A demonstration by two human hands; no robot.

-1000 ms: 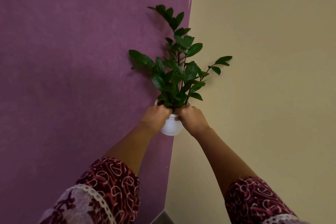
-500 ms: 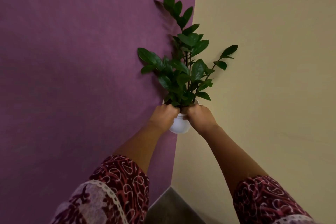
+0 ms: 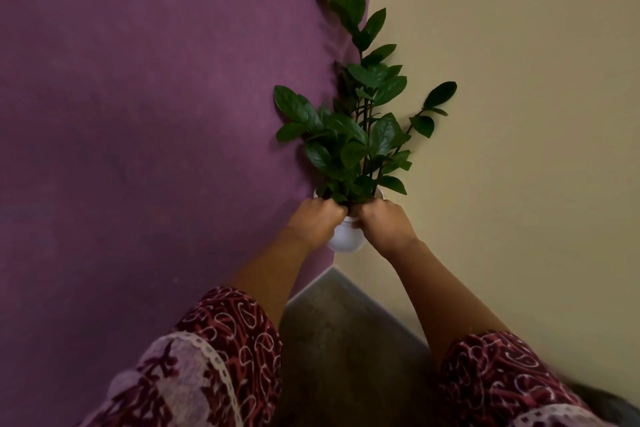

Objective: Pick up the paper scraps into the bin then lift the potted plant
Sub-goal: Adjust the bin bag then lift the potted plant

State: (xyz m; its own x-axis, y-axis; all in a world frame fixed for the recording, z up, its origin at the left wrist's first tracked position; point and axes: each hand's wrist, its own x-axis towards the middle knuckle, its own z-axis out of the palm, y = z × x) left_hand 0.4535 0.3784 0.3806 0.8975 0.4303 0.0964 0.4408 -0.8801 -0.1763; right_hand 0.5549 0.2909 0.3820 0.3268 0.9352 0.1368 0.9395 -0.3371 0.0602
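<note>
The potted plant [image 3: 360, 128] has dark green glossy leaves on tall stems and stands in a small round white pot [image 3: 345, 239]. I hold it up in the air in front of a wall corner. My left hand [image 3: 317, 220] grips the pot's rim from the left and my right hand [image 3: 382, 222] grips it from the right. Most of the pot is hidden behind my fingers. No paper scraps or bin are in view.
A purple wall [image 3: 138, 114] fills the left and a cream wall [image 3: 519, 114] the right; they meet just behind the plant. A wedge of grey floor [image 3: 346, 340] shows below between my patterned red sleeves.
The view has tilted down, so more floor shows beneath the pot. Both hands keep the same grip; the plant sits slightly right and lower in the frame relative to the corner.
</note>
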